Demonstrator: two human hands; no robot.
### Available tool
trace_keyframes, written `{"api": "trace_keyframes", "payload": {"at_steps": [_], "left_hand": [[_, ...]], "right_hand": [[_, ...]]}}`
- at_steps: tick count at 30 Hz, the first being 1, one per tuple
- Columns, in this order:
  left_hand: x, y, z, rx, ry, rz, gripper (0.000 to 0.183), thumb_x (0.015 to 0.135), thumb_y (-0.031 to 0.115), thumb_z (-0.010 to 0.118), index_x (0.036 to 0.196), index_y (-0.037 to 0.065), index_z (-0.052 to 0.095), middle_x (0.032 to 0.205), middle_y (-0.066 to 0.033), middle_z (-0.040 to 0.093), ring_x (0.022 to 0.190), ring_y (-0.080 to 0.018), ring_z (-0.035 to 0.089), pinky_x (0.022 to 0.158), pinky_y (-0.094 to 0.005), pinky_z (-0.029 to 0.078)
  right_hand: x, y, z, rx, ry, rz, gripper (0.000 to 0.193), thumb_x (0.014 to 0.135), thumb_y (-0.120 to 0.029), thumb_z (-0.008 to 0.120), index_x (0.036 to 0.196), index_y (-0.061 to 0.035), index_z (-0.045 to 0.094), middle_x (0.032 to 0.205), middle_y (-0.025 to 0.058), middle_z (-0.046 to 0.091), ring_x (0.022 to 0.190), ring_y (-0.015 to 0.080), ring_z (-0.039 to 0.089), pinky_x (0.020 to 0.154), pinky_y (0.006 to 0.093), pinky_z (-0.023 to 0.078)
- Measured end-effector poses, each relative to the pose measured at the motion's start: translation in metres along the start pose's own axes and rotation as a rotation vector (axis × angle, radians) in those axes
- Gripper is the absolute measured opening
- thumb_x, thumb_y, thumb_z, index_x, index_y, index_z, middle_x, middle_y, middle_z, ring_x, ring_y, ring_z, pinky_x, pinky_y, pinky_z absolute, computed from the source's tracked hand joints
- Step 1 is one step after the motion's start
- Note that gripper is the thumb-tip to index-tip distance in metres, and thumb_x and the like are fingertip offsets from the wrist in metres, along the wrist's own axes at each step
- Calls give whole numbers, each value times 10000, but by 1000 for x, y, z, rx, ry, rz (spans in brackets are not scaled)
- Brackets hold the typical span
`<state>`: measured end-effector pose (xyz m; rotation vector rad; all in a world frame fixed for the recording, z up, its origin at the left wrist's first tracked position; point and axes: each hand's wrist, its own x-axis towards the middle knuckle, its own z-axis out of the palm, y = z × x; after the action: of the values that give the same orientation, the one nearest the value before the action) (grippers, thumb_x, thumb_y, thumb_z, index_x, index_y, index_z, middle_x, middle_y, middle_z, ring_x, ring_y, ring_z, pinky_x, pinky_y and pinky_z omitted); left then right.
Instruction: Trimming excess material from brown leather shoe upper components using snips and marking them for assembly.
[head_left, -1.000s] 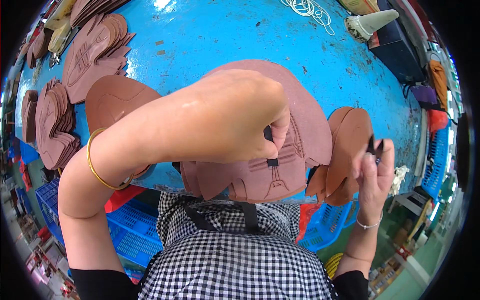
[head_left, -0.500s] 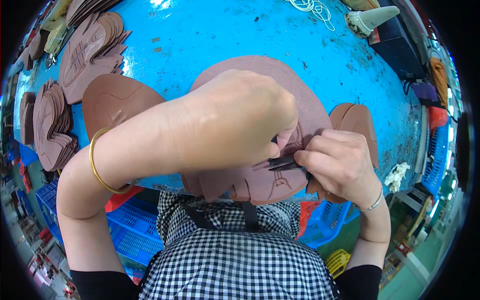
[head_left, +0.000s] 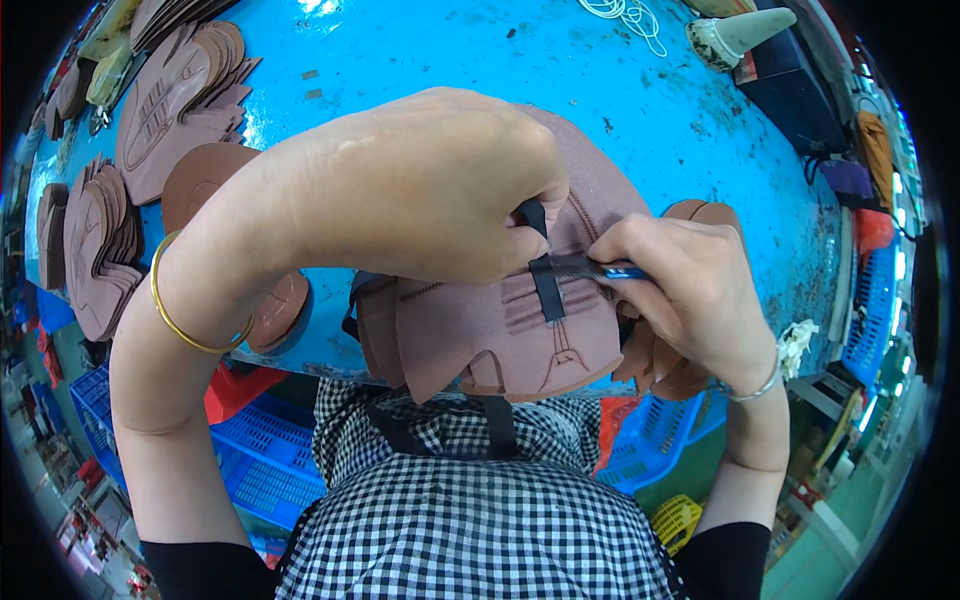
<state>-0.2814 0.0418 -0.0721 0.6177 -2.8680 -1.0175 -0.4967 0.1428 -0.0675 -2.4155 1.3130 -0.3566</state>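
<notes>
A mauve-brown, leather-like cut piece (head_left: 585, 345) with stitched lines and slits lies before me at the table's edge, over other pieces. Across its slits runs a black strap (head_left: 548, 290), whose upper end is pinched in my left hand (head_left: 470, 190). My left fingertips are partly hidden behind the hand. My right hand (head_left: 690, 285) is closed around dark, two-bladed thread snips (head_left: 622, 271) with a blue part on the handle. Their tips touch or nearly touch the strap from the right. More black strap (head_left: 350, 305) shows at the left side of the stack.
Stacks of similar brown pieces (head_left: 100, 235) stand at the left of the blue table (head_left: 400, 50). Others lie beside both forearms. White cord (head_left: 628, 15), a pale cone (head_left: 755, 35) and a dark box (head_left: 795, 90) sit far right. Blue crates (head_left: 265, 455) are below the edge.
My left hand has moved up and left, and the black strap now shows across the slits. My right hand has moved up with the snips, whose blades looked apart before.
</notes>
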Motion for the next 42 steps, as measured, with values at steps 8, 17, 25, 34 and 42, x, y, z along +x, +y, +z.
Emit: {"api": "trace_keyframes", "payload": {"at_steps": [8, 17, 25, 34, 42], "left_hand": [[-2, -4, -3, -74, -99, -3, 167, 768, 137, 682, 873, 14, 640, 666, -156, 537, 624, -304, 530, 583, -392, 415], [-12, -14, 6, -336, 92, -11, 133, 835, 104, 634, 907, -4, 608, 675, -71, 516, 609, -144, 480, 569, -286, 391], [-15, 29, -36, -932, 341, -511, 67, 893, 37, 609, 950, 16, 636, 696, 27, 581, 577, -4, 476, 511, -165, 345], [-71, 11, -14, -889, 584, -212, 205, 895, 216, 644, 905, 12, 638, 618, 35, 501, 498, -9, 385, 446, -189, 225], [-58, 23, -7, -990, 469, -154, 93, 861, 10, 664, 939, -39, 663, 733, -37, 625, 550, -29, 493, 463, -181, 365]], "right_hand": [[5, 0, 5, 37, 33, 80, 267, 786, -294, 720, 870, -75, 593, 667, 65, 589, 574, 249, 576, 553, 329, 428], [-4, -36, 0, -17, 89, -8, 245, 713, -124, 722, 910, -57, 593, 827, 94, 662, 664, 267, 623, 578, 330, 486], [-7, -78, 41, -493, 4, 171, 429, 710, -194, 736, 1066, 11, 613, 1024, 164, 683, 587, 198, 636, 529, 297, 513], [-78, -18, -3, 1556, 911, 720, 438, 1001, -169, 461, 1379, 38, 385, 1353, 139, 493, 1214, 229, 526, 1032, 381, 447], [-92, -47, 19, 1460, 905, 652, 469, 1008, -204, 452, 1403, 24, 346, 1363, 139, 489, 1241, 235, 505, 1056, 382, 422]]}}
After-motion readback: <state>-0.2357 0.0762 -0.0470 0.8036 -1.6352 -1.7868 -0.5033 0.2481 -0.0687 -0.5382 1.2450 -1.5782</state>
